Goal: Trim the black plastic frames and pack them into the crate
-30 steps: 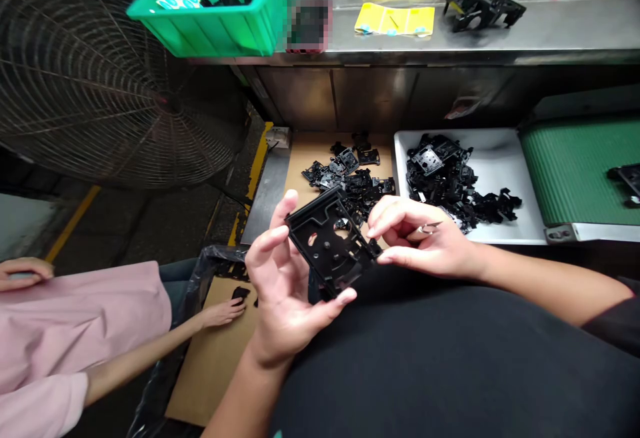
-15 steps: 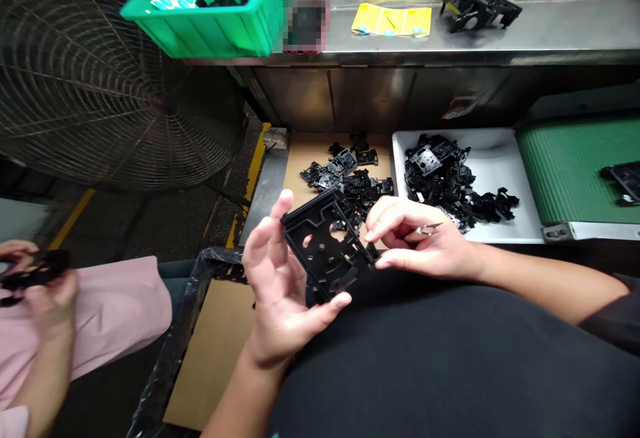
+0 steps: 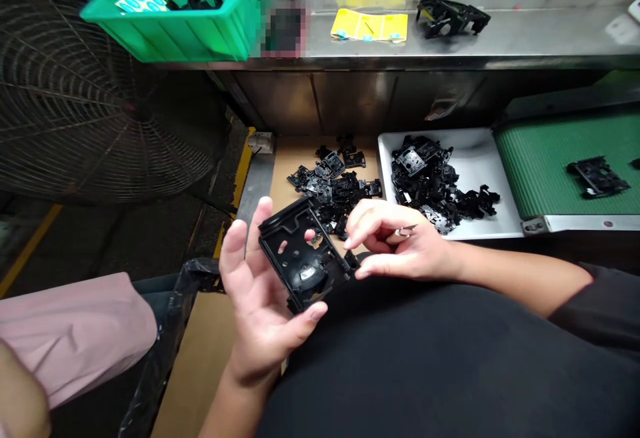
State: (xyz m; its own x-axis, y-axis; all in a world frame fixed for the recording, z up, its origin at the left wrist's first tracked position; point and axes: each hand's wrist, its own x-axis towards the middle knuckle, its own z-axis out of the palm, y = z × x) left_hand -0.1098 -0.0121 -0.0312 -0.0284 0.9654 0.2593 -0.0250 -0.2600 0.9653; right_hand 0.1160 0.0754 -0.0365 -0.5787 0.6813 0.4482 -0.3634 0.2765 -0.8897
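Observation:
My left hand (image 3: 263,321) holds a square black plastic frame (image 3: 295,241), tilted, with fingers behind its left edge and the thumb at its lower corner. The frame has holes, raised ribs and a shiny patch near its lower part. At its right edge, a small black tab (image 3: 352,261) sits between the thumb and forefinger of my right hand (image 3: 407,245), which pinch there. A small pointed metal piece with a ring-like part (image 3: 404,231) shows at my curled right fingers; its kind is unclear. Just beyond lies a pile of similar black parts (image 3: 320,188) on brown cardboard.
A white tray (image 3: 510,208) of black parts stands at right, beside a green conveyor belt (image 3: 545,188) carrying a black part (image 3: 599,176). On the metal shelf are a green bin (image 3: 200,35), a yellow sheet (image 3: 369,25) and a black assembly (image 3: 453,16). A large fan (image 3: 100,105) and a person's pink clothing (image 3: 95,331) are left.
The view has shifted, so most things sit further left. The black part on the belt shows more fully. The frame is tilted slightly differently. The other person's hands have left the view.

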